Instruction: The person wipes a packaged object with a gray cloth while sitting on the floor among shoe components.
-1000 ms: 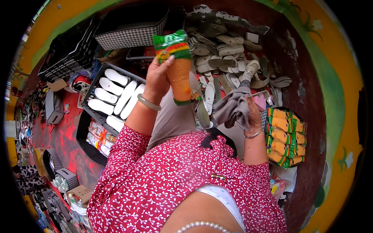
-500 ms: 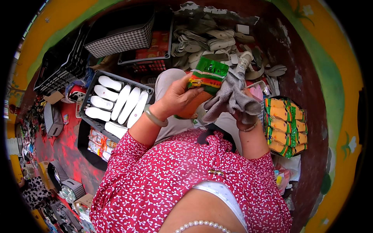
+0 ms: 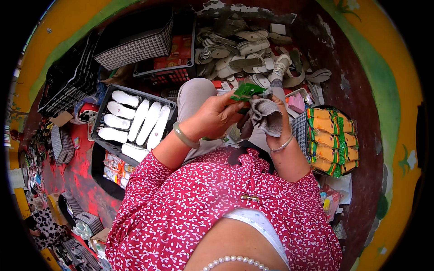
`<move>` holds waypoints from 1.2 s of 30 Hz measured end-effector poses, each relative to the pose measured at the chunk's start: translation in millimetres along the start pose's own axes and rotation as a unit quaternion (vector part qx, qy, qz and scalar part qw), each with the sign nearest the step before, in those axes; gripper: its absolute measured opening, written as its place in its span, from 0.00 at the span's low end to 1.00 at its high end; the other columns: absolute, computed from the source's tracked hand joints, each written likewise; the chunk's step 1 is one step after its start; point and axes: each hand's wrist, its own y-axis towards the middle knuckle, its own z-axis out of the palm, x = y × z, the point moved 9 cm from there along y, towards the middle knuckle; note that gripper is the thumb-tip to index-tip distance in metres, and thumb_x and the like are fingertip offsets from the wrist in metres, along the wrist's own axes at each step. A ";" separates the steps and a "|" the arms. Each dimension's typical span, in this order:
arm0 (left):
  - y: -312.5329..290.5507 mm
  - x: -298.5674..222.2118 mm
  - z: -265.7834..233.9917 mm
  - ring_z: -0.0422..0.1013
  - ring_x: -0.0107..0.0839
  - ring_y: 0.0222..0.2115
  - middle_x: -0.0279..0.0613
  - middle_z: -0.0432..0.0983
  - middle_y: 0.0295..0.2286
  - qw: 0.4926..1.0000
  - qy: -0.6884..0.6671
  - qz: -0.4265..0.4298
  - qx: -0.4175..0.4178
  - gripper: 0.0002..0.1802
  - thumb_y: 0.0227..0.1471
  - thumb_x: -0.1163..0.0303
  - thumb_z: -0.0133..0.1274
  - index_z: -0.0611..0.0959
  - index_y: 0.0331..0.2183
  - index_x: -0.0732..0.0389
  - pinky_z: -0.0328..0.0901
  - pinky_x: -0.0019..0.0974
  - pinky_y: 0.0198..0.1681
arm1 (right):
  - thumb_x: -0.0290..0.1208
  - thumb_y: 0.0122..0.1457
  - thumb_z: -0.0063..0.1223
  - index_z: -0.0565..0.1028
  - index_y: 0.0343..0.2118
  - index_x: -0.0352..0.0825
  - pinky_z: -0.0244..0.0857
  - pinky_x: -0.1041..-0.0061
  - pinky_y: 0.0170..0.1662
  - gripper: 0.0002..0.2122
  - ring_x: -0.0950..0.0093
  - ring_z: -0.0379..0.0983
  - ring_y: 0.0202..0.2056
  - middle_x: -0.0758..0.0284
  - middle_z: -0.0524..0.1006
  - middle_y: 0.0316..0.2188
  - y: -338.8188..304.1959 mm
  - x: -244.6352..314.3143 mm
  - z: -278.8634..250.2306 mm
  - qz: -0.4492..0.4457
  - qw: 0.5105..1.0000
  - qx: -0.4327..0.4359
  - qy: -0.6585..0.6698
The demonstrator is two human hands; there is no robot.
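My left hand (image 3: 216, 118) grips a green and orange packet (image 3: 245, 91), held low over my lap. Only the packet's green top shows above my fingers. My right hand (image 3: 275, 118) is closed on a grey cloth (image 3: 266, 115) that hangs against the packet's right side. Both hands meet just above my grey trousers (image 3: 194, 97). A pale bangle sits on my left wrist and a thin bracelet on my right.
A black crate of white insoles (image 3: 134, 121) lies to my left. A stack of orange and green packets (image 3: 332, 142) stands at my right. Loose grey soles (image 3: 244, 49) are heaped ahead, with dark baskets (image 3: 135, 40) at the back left. The floor is red.
My left hand has brought the packet down from raised at arm's length to my lap. It has met the right hand and the grey cloth there.
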 end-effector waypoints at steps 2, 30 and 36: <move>1.1 5.9 -0.8 0.65 0.16 0.31 0.29 0.73 0.30 1.000 -0.012 0.013 -0.015 0.15 0.56 0.69 0.48 0.74 0.44 0.64 0.62 0.23 0.35 | 0.24 0.55 0.47 0.73 0.35 0.30 0.68 0.81 0.21 0.06 0.76 0.72 0.20 0.65 0.75 0.24 -4.8 5.4 5.0 -0.010 1.000 -0.009 -0.002; 16.1 31.9 22.3 0.65 0.15 0.27 0.29 0.73 0.27 0.963 -0.129 -0.161 0.172 0.13 0.55 0.64 0.48 0.80 0.35 0.65 0.61 0.23 0.31 | 0.29 0.47 0.62 0.65 0.51 0.28 0.62 0.85 0.41 0.28 0.82 0.67 0.38 0.70 0.72 0.38 12.2 31.7 37.8 -0.003 0.917 0.175 -0.359; 15.5 35.2 22.2 0.64 0.15 0.27 0.27 0.73 0.27 0.964 -0.085 -0.188 0.167 0.12 0.55 0.68 0.47 0.79 0.35 0.67 0.61 0.22 0.32 | 0.26 0.46 0.59 0.73 0.28 0.34 0.63 0.75 0.29 0.08 0.69 0.70 0.26 0.67 0.73 0.22 2.3 39.4 36.3 -0.269 0.771 0.087 -0.571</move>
